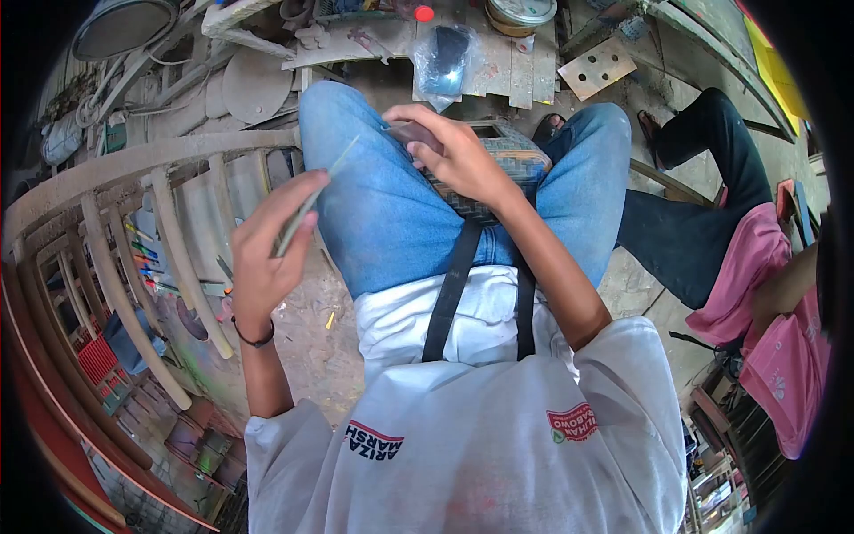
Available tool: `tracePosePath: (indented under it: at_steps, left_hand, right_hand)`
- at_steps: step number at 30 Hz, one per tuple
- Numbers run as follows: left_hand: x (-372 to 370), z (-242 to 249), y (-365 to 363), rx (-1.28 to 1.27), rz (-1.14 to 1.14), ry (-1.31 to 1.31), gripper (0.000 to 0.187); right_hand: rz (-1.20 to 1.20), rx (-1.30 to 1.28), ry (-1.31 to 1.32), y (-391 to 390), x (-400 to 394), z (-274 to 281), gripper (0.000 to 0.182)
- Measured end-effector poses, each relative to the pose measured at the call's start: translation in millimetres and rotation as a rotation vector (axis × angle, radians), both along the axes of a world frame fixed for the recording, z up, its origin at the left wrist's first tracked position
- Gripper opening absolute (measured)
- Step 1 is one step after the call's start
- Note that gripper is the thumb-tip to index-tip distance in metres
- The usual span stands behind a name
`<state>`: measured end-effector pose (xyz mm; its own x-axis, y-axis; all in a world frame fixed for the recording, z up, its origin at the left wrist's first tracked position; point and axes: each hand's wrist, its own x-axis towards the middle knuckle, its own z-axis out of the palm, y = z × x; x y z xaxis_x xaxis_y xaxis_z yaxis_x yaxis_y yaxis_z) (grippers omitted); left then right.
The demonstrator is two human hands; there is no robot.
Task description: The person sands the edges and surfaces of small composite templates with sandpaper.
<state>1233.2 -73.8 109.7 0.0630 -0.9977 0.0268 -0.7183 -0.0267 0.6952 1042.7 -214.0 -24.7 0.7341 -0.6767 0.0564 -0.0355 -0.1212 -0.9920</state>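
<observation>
My left hand (274,245), with a dark band at the wrist, pinches a thin, pale greenish strip (342,157) that slants up and to the right over my left thigh. Between my legs, my right hand (464,160) grips a small, dark brown flat piece (415,135), its fingers curled over the top. The strip's tip points toward that piece, with a gap between them. Below my right hand sits a dark woven basket (525,160), partly hidden by the hand and forearm; black straps (452,289) run from it up my front.
Ahead stands a wooden bench (382,43) with a clear plastic bag (442,64) and a bucket (523,11). On my left, a curved wooden slatted frame (107,249) stands close. A person in pink (747,267) sits to my right. A board with holes (598,68) lies ahead right.
</observation>
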Motion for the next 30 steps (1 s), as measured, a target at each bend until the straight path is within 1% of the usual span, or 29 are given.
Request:
tracePosePath:
  at_steps: [1, 2, 3, 5, 6, 8, 9, 11, 12, 14, 15, 17, 18, 20, 21, 23, 24, 26, 30]
  left_hand:
    - [3.1, 4.9, 3.0, -0.011, 0.071, 0.009, 0.031]
    - [6.6, 7.4, 7.7, -0.007, 0.137, 0.085, 0.029]
    - [8.5, 8.9, 10.5, -0.008, 0.131, 0.082, 0.029]
    - [10.5, 9.1, 14.1, -0.082, 0.333, 0.24, 0.03]
    - [10.1, 4.0, 15.5, -0.081, 0.328, 0.237, 0.03]
    - [8.2, -13.2, 19.1, -0.222, 0.539, 0.609, 0.034]
    - [7.2, -20.7, 19.2, -0.22, 0.532, 0.612, 0.034]
    - [3.8, -32.8, 20.4, -0.269, 0.673, 0.837, 0.033]
    - [2.4, -35.7, 20.3, -0.268, 0.674, 0.838, 0.033]
    - [0.9, -39.7, 20.7, -0.205, 0.584, 0.988, 0.031]
    - [0.6, -42.8, 21.8, -0.205, 0.586, 0.984, 0.031]
    - [0.2, -49.8, 24.2, -0.187, 0.684, 1.156, 0.032]
    - [-0.1, -52.6, 23.7, -0.191, 0.686, 1.154, 0.032]
    - [-2.2, -56.9, 23.0, -0.136, 0.749, 1.181, 0.04]
    - [-5.7, -54.3, 18.7, -0.139, 0.752, 1.183, 0.04]
    - [-12.4, -45.4, 8.7, -0.148, 0.842, 1.305, 0.038]
    - [-10.2, -45.9, 8.9, -0.151, 0.845, 1.304, 0.038]
    - [-4.0, -45.9, 9.8, -0.094, 0.774, 1.444, 0.043]
    - [-4.3, -43.2, 4.3, -0.077, 0.788, 1.482, 0.045]
  right_hand:
    - [0.004, 0.15, -0.029, -1.2, 0.1, 2.7, 0.034]
    - [0.007, 0.3, -0.058, -2.3, -0.1, 5.9, 0.029]
    - [0.001, 0.3, -0.061, -2.9, 1.0, 11.8, 0.029]
    - [0.002, 0.459, -0.224, -2.3, 4.4, 24.7, 0.023]
    - [-0.002, 0.459, -0.227, -1.2, 4.2, 34.4, 0.023]
    - [0.058, 0.488, -0.31, 2.2, 1.6, 52.5, 0.018]
    - [0.051, 0.486, -0.31, 2.6, 1.7, 55.1, 0.018]
    - [-0.007, 0.316, -0.366, 4.8, 1.8, 58.6, 0.013]
    - [-0.006, 0.317, -0.365, 5.2, 1.7, 62.4, 0.013]
    - [-0.01, 0.259, -0.369, 6.9, 1.1, 72.0, 0.011]
    - [-0.009, 0.261, -0.372, 8.0, 1.2, 75.5, 0.011]
    - [0.016, 0.268, -0.351, 9.8, 2.1, 81.8, 0.011]
    - [0.019, 0.267, -0.353, 9.0, 1.3, 85.8, 0.011]
    - [0.042, 0.307, -0.302, 8.9, -3.1, 91.8, 0.011]
    - [0.046, 0.307, -0.3, 9.6, -4.7, 92.3, 0.011]
    - [0.054, 0.341, -0.282, 11.1, -7.8, 93.0, 0.013]
    - [0.059, 0.341, -0.283, 12.1, -10.3, 94.1, 0.013]
    - [0.067, 0.359, -0.179, 12.6, -15.8, 96.5, 0.014]
    - [0.069, 0.405, -0.135, 14.2, -25.4, 86.7, 0.014]
